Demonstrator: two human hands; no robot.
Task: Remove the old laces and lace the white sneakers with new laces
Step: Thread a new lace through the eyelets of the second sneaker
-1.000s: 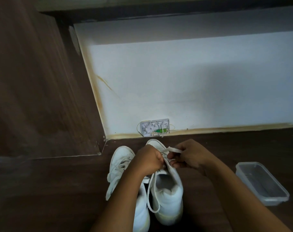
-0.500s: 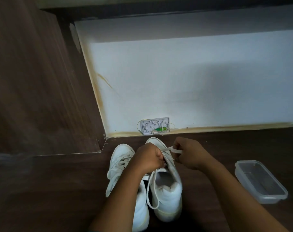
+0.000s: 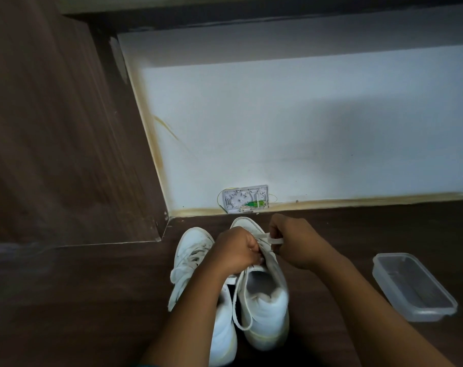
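Two white sneakers stand side by side on the dark wooden floor, toes toward the wall. On the right sneaker (image 3: 262, 308), my left hand (image 3: 235, 250) is curled over the lace area and grips it. To its right, my right hand (image 3: 294, 239) pinches a flat white lace (image 3: 274, 240) drawn out sideways from the shoe's upper. A loop of lace (image 3: 239, 308) hangs down the shoe's left side. The left sneaker (image 3: 190, 258) keeps its laces and is partly hidden under my left forearm.
A clear plastic container (image 3: 413, 287) sits on the floor at the right. A small wall box with a green connector (image 3: 246, 199) is fixed low on the white wall, just beyond the shoes. A dark wooden panel (image 3: 53, 128) rises at the left.
My right hand has moved up and slightly away from the shoe, drawing the lace out further. My left hand stays gripping the lace area.
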